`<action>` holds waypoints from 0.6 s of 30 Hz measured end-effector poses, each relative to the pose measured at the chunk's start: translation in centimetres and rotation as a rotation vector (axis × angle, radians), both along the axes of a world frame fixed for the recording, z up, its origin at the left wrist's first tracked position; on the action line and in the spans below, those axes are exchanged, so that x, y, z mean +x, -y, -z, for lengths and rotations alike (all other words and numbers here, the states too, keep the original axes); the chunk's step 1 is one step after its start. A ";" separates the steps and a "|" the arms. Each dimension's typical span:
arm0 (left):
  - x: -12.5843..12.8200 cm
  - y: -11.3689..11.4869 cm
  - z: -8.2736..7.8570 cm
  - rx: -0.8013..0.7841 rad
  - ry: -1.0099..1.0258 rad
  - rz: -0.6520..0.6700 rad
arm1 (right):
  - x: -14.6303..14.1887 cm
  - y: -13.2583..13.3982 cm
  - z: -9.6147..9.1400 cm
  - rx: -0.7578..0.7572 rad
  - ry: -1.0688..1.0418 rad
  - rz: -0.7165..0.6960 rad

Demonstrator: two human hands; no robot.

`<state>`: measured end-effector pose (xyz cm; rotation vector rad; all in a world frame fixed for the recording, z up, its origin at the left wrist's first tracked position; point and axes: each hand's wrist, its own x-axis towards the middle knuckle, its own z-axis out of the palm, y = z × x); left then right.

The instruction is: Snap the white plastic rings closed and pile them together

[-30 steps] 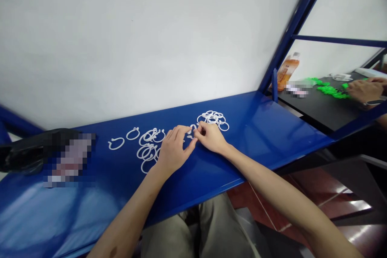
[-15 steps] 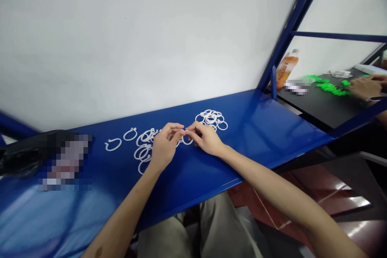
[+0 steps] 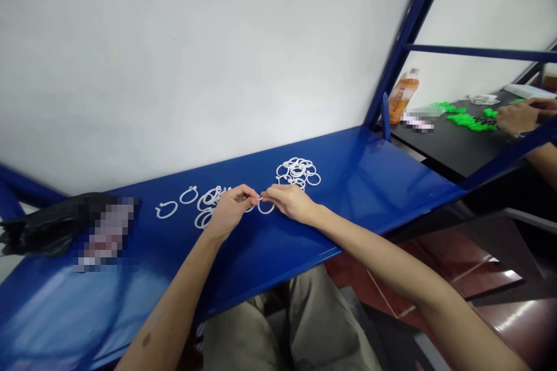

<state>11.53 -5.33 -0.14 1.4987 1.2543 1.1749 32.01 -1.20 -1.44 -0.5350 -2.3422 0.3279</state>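
Note:
Over the blue shelf, my left hand (image 3: 233,208) and my right hand (image 3: 292,202) meet with their fingertips almost touching. Between them hangs a thin white plastic ring (image 3: 267,212), pinched at its top where the small clasp is partly hidden by my fingers. Part of another white ring shows just beside my left fingertips. Behind and left of my left hand lies a loose pile of white rings (image 3: 204,219), some covered by the hand. Beyond my right hand sits a second pile of white rings (image 3: 298,170).
Two single rings (image 3: 167,215) lie apart on the left of the blue shelf (image 3: 270,255). A black plastic bag (image 3: 39,232) rests at the far left. Past the blue frame, another person's hands (image 3: 520,117) work near green pieces (image 3: 470,122) and an orange bottle (image 3: 404,95).
The view has shifted slightly. My hands have come a little lower, still together at the ring, and my right fingers now lie flatter over its top.

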 end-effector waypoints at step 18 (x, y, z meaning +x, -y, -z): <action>0.8 2.9 2.5 0.419 -1.144 -0.270 | 9.2 4.1 1.5 -0.388 -0.293 0.794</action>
